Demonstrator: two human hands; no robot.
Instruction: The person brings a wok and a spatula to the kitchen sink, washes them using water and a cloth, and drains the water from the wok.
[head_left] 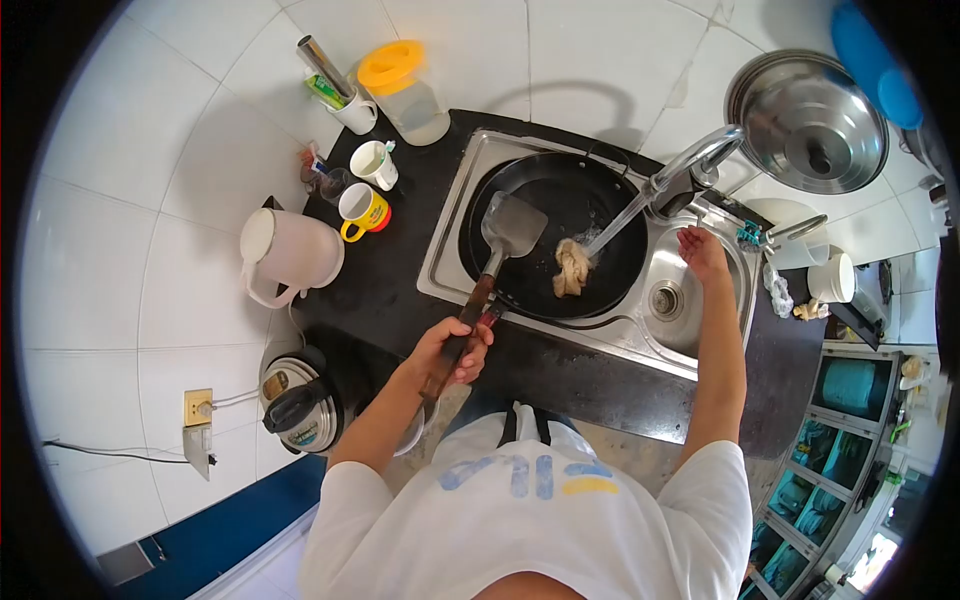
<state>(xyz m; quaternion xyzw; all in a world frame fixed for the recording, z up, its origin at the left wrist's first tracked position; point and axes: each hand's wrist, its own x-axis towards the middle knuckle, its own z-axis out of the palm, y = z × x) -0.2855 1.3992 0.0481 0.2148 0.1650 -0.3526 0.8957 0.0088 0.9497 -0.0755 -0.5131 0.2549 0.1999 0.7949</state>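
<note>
My left hand [455,350] is wrapped around the wooden handle of a metal spatula [516,224], whose flat blade lies over the black pan [520,285]. The pan's handle runs beneath that same hand; whether I grip it too cannot be made out. A wet beige cloth [571,268] lies bunched inside the pan, which rests across the left basin. Water runs from the faucet [690,155] into the pan beside the cloth. My right hand [703,252] is above the right basin, just below the faucet's base, fingers loosely bent and holding nothing visible.
On the left of the dark counter stand a kettle [290,250], a yellow mug [363,210], a white cup [374,164] and a yellow-lidded pitcher [415,100]. A rice cooker [300,400] sits lower left. A steel lid [810,125] leans by the wall, right of the sink [665,340].
</note>
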